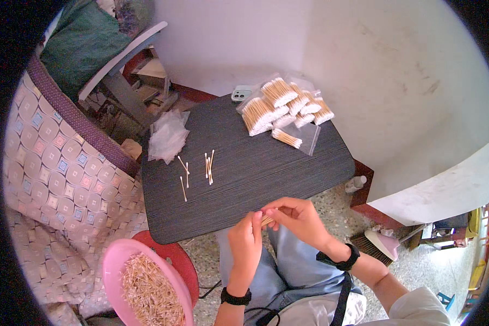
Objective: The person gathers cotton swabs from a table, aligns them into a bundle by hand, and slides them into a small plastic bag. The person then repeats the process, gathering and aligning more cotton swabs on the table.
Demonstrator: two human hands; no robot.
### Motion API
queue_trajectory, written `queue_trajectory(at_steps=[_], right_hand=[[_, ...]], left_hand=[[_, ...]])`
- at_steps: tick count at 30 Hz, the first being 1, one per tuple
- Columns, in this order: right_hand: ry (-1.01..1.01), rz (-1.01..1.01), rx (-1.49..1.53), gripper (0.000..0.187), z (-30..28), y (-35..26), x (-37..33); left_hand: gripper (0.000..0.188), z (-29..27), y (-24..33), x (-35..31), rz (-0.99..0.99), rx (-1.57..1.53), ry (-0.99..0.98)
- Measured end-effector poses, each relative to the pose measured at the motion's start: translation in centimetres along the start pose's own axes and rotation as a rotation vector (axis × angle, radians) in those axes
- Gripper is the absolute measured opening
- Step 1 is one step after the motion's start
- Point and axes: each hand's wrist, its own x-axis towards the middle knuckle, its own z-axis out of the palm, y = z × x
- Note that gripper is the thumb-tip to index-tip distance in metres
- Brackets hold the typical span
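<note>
Both hands met over the near table edge point(212, 231): the left hand point(245, 239) and right hand point(299, 217) pinched one small bundle of cotton swabs point(267, 220) between closed fingers. Loose swabs point(208, 165) lay beyond the left hand.

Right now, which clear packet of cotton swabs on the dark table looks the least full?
The flat clear plastic packet lying nearest the hands, at the front of the pile. It holds only a thin bunch of swabs; the packets behind it bulge with thick bundles.

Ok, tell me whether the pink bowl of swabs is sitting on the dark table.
No: the pink bowl rests on a red stool beside the dark table, below its near-left corner.
</note>
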Motion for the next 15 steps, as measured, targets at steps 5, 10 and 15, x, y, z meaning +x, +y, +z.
queue_trajectory(at_steps=[5, 10, 15], right_hand=[[0.059, -0.126, -0.239, 0.015, -0.9, 0.2, 1.2], [0.07, -0.264, -0.448, 0.013, -1.3, 0.7, 3.7], [0.11, -0.615, -0.766, 0.014, -2.5, 3.8, 6.8]], left_hand=[[0.016, -1.0, -1.6, 0.5, -0.068, -0.174, -0.175], [0.017, -1.2, -4.1, 2.6, 0.001, -0.169, -0.097], [0.02, -0.3, -5.5, 4.2, 0.262, 0.283, -0.107]])
